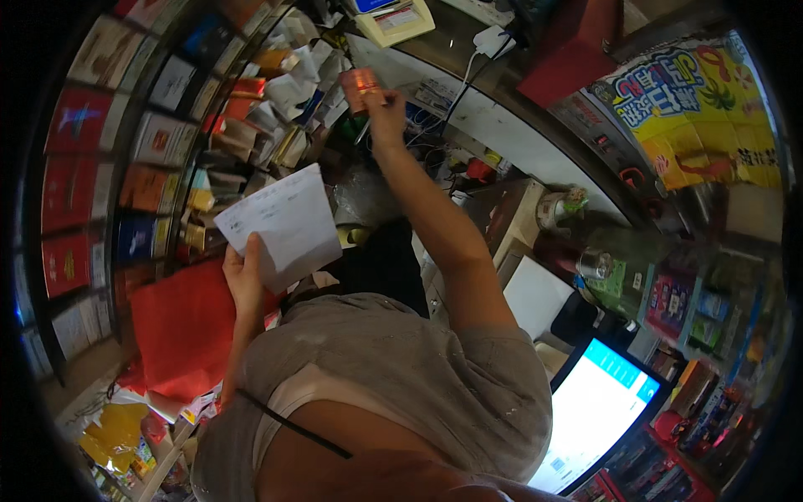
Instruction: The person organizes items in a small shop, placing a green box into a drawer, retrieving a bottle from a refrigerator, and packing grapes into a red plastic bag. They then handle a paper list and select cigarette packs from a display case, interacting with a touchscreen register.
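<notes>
My left hand (244, 276) grips a white sheet of paper (292, 223) at its lower edge, thumb on top. Faint handwriting shows on the sheet. Stretched out ahead, my right hand (390, 122) holds a shiny red-orange packet (359, 91) by its near edge. A thin pen-like stick (362, 133) shows just under that hand; whether the fingers hold it, I cannot tell. Loose papers and flattened cartons (276, 106) are heaped left of the packet. Beside my left forearm lies a large red sheet or bag (185, 329).
A shelf rack (116, 188) of boxed packs stands on the left. Ahead runs a counter edge (502, 119) with a white charger (494, 41) and cables. On my right are a lit monitor (596, 414), a wooden cabinet (517, 213) and a glass case (677, 301).
</notes>
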Demonstrator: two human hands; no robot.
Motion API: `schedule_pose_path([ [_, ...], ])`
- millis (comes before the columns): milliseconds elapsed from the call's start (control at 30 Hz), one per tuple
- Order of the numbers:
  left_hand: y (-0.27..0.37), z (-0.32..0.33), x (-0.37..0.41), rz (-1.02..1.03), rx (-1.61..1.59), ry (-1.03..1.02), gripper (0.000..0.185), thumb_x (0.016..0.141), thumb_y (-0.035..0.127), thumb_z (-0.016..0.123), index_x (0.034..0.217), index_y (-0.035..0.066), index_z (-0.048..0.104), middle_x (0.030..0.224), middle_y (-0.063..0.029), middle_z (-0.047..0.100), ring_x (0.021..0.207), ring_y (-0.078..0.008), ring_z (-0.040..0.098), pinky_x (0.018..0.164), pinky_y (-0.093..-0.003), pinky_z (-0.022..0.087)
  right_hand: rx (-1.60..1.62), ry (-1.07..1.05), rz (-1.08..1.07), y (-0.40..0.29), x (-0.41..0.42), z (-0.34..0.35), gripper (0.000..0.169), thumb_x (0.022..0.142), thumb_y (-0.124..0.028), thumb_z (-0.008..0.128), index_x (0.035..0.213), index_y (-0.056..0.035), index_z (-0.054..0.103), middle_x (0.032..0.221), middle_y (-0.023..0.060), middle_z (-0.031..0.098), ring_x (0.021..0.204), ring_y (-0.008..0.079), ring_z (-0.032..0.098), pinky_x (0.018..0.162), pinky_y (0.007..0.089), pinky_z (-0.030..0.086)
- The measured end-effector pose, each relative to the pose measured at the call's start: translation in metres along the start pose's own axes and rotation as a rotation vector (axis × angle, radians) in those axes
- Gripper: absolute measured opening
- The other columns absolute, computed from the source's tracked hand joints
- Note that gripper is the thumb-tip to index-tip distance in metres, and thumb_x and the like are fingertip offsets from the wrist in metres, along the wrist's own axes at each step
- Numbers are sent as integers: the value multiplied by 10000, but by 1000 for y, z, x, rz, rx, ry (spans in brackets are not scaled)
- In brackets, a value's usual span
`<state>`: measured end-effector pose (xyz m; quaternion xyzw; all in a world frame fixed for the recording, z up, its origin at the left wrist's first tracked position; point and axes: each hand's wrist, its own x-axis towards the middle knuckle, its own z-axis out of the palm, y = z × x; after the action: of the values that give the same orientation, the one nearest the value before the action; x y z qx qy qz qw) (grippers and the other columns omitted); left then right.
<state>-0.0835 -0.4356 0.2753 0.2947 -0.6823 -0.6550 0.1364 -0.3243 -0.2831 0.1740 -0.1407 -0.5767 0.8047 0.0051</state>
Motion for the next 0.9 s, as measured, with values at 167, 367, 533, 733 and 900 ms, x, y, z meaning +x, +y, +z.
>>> schedule_pose_path([
  [167,17,40,16,-128,-52,52,214,831,194,552,955,20,544,901,-38,579,781,-89,513,702,-232,407,-23,-74,154,44,51,40,297,731,-197,559,922,-49,386,788,140,524,687,242,514,642,354,413],
  [367,12,66,28,-198,-53,135,215,826,183,557,967,20,546,914,-39,584,789,-89,519,712,-219,399,-314,-75,51,50,67,49,371,719,-232,555,984,-68,353,814,231,546,754,374,544,684,409,420],
  [533,6,83,37,-191,-48,103,205,825,174,558,966,26,554,896,-24,592,767,-75,515,699,-219,399,-321,-137,156,102,86,35,387,741,-142,547,1016,-72,283,773,140,501,506,177,516,423,286,461],
  [733,3,91,32,-240,-62,158,215,828,167,554,982,17,548,914,-31,591,802,-79,519,703,-227,407,-153,-305,169,104,94,52,349,772,-106,543,1002,-69,282,744,120,501,514,152,518,431,261,445],
  [900,10,100,38,-227,-81,121,228,830,167,551,1004,20,550,918,-25,590,808,-78,519,720,-221,402,-82,-146,-9,168,141,83,313,798,-119,537,986,-61,294,873,123,446,736,181,492,582,280,434],
])
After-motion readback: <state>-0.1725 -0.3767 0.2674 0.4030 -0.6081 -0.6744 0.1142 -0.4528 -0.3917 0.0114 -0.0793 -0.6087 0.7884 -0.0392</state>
